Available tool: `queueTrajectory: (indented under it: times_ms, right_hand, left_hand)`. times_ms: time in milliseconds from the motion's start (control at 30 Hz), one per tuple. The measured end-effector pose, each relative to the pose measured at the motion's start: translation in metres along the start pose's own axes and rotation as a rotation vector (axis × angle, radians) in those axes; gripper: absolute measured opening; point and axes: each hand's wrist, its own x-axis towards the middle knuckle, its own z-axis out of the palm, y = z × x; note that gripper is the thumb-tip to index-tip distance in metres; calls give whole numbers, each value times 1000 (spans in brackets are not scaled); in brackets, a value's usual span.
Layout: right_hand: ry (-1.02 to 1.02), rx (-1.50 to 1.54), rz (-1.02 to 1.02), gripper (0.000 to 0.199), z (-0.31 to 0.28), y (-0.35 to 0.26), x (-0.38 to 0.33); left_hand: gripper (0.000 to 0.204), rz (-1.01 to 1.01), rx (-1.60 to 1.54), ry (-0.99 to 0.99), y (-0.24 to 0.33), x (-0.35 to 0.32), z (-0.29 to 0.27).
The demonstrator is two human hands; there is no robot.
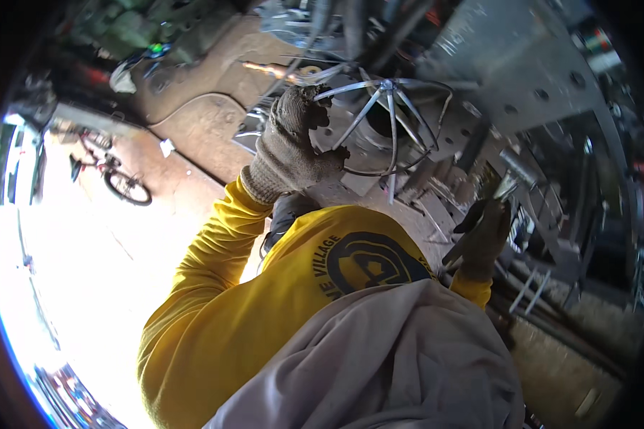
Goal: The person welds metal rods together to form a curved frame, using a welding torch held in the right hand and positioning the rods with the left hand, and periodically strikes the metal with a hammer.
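My left grip (293, 143) is closed on the wire spoke frame (390, 121); right grip (483, 239) is wrapped round the hammer (511, 179) handle.

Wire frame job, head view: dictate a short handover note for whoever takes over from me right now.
Left hand: gloved, grip shut on the rim of the wire frame.
Right hand: gloved, grip shut on a hammer, head up, clear of the frame.
Frame: spokes meet at a hub; it sits against a steel plate with holes.
Done: frame held in place.
Left: hammer has not touched the frame; which spokes are finished cannot be told.
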Motion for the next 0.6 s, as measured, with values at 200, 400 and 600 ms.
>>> queueTrajectory:
  times_ms: [200,400,600]
  right_hand:
    - [-249,76,-140,21,59,2,-4]
    - [-395,-396,-427,27,111,7,-8]
    - [-421,-354,52,30,181,1,-36]
  left_hand:
    - [81,-133,108,145,-18,-41,-55]
    - [78,-118,195,247,-68,-72,-108]
    - [80,-137,149,257,-142,-80,-157]
